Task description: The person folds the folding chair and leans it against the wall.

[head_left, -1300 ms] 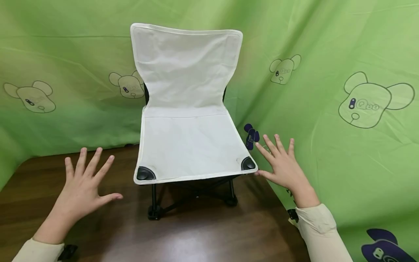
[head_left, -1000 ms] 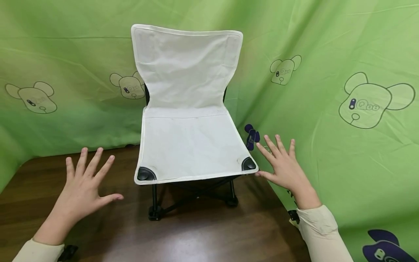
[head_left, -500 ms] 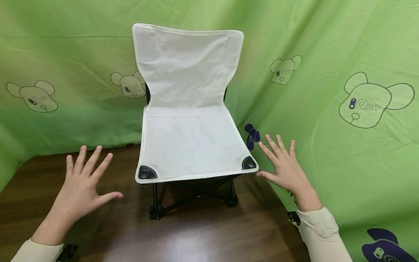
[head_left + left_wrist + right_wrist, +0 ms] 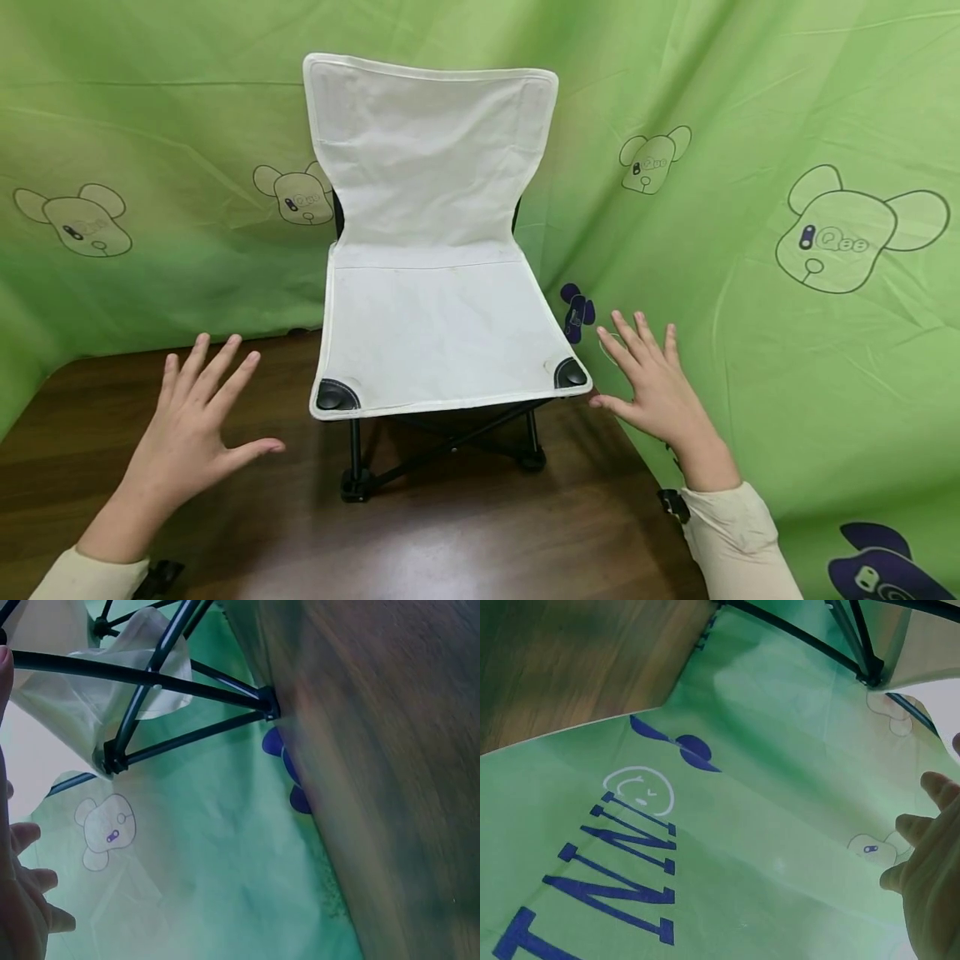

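Note:
A small folding chair (image 4: 442, 333) with a white fabric seat and backrest stands unfolded, its black legs on the wooden surface. Black patches cover the seat's two front corners. To the left of the chair, my left hand (image 4: 187, 433) is held with fingers spread and thumb pointing toward it, holding nothing. My right hand (image 4: 660, 400) is spread the same way on the other side, thumb tip close by the front right seat corner. The left wrist view shows the crossed black leg tubes (image 4: 154, 679) under the fabric. Fingers of my right hand (image 4: 937, 862) show at that wrist view's right edge.
A green curtain (image 4: 750, 350) printed with cartoon bear heads hangs behind the chair and along the right side. Brown wood-grain flooring (image 4: 450, 550) lies under the chair and in front of it.
The right hand has shifted slightly right and down, its thumb drawing a little away from the seat corner. The left hand's fingers have tilted slightly. The chair stands as before.

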`<state>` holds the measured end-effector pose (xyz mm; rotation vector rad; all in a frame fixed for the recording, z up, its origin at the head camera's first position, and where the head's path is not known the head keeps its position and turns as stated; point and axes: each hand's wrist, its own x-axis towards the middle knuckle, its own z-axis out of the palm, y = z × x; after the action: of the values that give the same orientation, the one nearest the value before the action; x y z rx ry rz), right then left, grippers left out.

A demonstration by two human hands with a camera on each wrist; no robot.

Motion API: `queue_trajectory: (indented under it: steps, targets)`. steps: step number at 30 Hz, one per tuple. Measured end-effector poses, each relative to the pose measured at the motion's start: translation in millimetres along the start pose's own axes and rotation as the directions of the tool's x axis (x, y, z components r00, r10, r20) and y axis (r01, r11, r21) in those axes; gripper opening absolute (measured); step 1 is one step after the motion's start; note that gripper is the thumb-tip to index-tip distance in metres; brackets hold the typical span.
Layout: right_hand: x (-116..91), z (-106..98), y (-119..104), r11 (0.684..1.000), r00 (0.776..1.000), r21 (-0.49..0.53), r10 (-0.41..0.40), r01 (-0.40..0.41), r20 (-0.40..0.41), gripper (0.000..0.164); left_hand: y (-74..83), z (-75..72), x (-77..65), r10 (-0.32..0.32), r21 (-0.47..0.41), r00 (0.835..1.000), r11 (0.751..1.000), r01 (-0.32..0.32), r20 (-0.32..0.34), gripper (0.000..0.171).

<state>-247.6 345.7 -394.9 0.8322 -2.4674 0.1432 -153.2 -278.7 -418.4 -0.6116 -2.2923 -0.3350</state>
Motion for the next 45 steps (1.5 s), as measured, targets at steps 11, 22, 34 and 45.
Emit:
queue_trajectory:
  steps: [11,22,34,45]
  targets:
    - [-0.6,-0.4,-8.7,0.996,0.994,0.071,-0.045,0.052,-0.098,0.104,11.5,0.7,11.1,0.085,-0.117,0.982,0.987,-0.106,-0.169,0.097]
    - [-0.4,-4.4,-21.2,0.976,0.978,0.176,-0.094,0.127,-0.184,0.101,31.5,-4.3,26.3,0.164,-0.212,0.946,0.95,-0.227,-0.281,0.079]
    - [8.2,-7.8,-35.2,0.917,0.918,0.272,-0.191,0.294,-0.347,0.088,50.1,-8.6,42.4,0.215,-0.281,0.9,0.9,-0.333,-0.379,0.064]
    - [17.8,-10.7,-57.6,0.842,0.861,0.339,-0.253,0.42,-0.44,0.075,69.2,-4.0,51.3,0.275,-0.325,0.879,0.852,-0.41,-0.389,0.055]
